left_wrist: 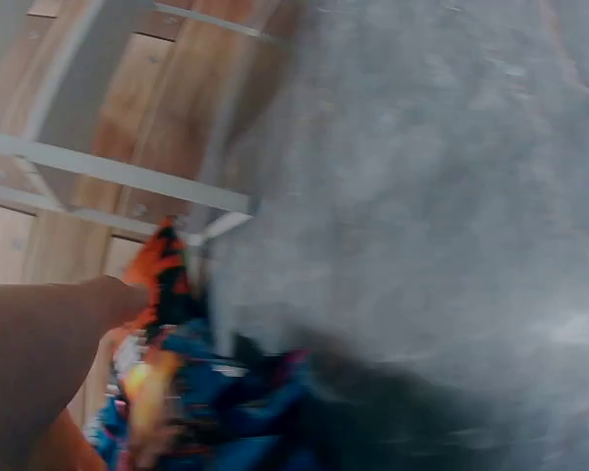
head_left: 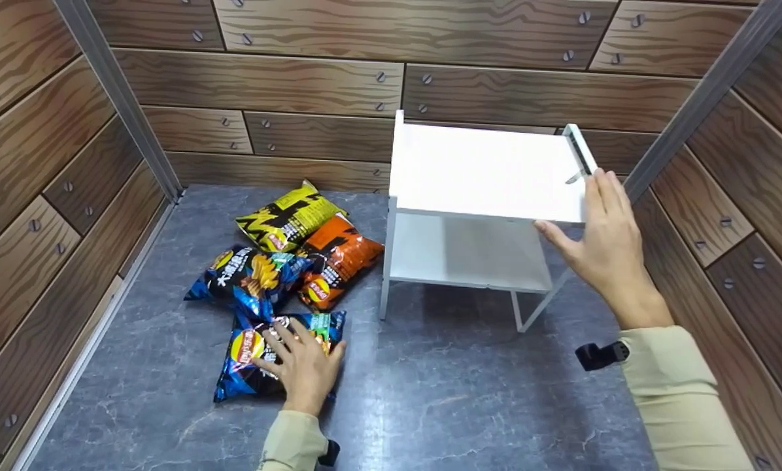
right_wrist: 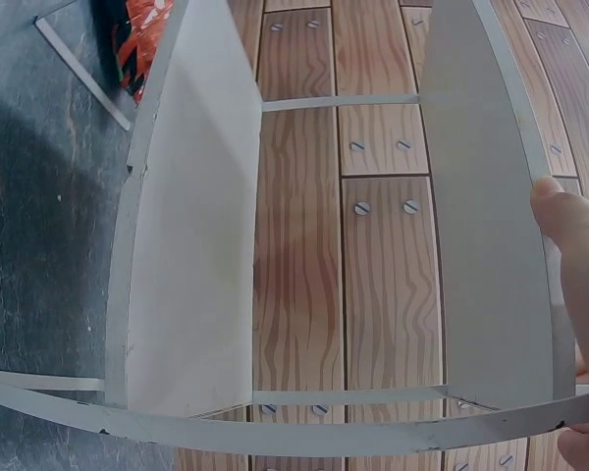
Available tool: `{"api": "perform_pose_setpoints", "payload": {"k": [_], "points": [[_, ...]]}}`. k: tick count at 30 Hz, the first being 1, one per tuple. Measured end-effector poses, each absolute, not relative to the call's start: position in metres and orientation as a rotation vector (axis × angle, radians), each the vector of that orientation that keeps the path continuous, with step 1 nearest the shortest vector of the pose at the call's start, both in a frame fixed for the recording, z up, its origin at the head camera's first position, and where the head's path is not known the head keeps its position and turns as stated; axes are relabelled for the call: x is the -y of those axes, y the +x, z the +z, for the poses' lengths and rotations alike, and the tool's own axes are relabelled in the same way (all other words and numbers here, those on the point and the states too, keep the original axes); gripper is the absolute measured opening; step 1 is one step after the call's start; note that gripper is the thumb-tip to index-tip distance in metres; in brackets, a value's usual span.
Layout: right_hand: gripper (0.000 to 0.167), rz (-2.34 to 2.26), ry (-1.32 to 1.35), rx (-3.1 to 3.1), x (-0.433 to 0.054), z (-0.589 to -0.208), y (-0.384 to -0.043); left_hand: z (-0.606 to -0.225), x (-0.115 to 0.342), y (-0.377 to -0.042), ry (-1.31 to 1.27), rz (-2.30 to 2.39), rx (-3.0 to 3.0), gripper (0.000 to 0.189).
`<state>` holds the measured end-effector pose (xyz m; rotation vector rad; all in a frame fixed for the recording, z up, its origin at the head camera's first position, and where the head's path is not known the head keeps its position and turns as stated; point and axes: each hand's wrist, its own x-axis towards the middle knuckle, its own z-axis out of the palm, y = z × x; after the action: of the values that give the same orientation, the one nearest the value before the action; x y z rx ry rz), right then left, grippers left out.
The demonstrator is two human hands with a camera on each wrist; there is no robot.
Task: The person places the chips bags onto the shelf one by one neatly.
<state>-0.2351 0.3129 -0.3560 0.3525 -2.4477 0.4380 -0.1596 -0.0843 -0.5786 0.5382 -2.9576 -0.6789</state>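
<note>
My left hand (head_left: 307, 374) lies over a blue bag of chips (head_left: 237, 383) at the front of a group of bags, its fingers spread across the print. Whether it presses down cannot be told; the left wrist view is blurred. At the near right corner of a white two-tier side table (head_left: 482, 170), my right hand (head_left: 610, 252) grips the frame, the thumb on the front edge of the top board and the fingers over the side rail. Another blue bag of chips (head_left: 224, 275), an orange one (head_left: 348, 252) and a yellow one (head_left: 293, 216) lie behind the front bag.
The side table's lower shelf (head_left: 466, 252) sits above the grey marbled floor (head_left: 443, 392). Wood-patterned panels (head_left: 267, 78) wall the space at the back and both sides. The orange bag lies close to the table's left leg (head_left: 386, 288).
</note>
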Motion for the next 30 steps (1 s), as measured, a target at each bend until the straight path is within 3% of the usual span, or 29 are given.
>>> {"api": "perform_pose_setpoints", "payload": {"k": [8,30], "points": [[0.092,0.438,0.358,2.431,-0.312,-0.357,-0.236,-0.601,0.079,-0.159,0.543,-0.485,2.898,0.124],[0.093,0.451,0.350,2.438,-0.312,-0.357,-0.236,-0.599,0.093,-0.140,0.354,-0.580,2.661,0.069]]}}
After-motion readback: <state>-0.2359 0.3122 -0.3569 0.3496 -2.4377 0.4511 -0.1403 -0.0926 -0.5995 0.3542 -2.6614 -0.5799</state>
